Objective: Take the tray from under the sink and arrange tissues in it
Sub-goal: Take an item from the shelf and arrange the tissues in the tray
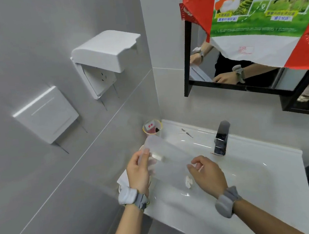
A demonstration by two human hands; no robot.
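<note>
Now I've both hands, left (139, 171) and right (207, 172), curled round the tray (169, 158) ends, level over the sink (248, 174), ready for tissues.

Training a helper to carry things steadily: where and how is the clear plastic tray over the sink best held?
By its two short ends, one hand from each side. The tray is long, thin-walled and slanted above the sink; the left hand grips the left rim and the right hand the near right edge, which probably limits flex and tipping.

Single head view, close, looking forward-down over sink (248, 174)
</note>
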